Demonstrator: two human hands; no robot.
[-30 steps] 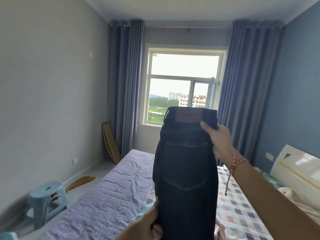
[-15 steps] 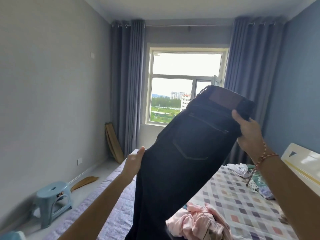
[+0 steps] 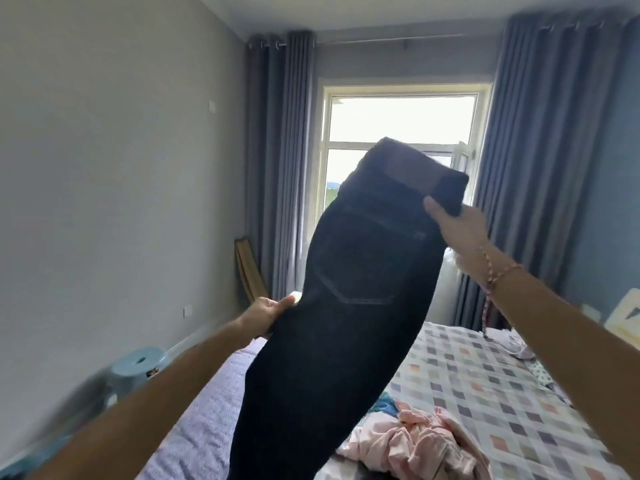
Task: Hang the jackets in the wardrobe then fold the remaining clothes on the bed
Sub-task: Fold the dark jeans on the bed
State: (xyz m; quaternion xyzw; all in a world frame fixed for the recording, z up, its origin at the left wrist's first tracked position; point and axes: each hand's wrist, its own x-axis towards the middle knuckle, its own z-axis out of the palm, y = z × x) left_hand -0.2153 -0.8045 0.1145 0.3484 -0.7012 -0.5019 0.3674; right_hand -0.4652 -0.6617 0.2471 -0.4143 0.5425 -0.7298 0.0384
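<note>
left grip (image 3: 267,315), right grip (image 3: 462,232), both clenched

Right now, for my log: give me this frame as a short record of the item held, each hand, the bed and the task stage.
item: dark jeans, held up in the air, tilted, back pocket towards the camera
right hand: grips the waistband corner
left hand: grips the leg edge lower down
bed: checked sheet with crumpled pink clothes lying on it
stage: jeans not yet folded
</note>
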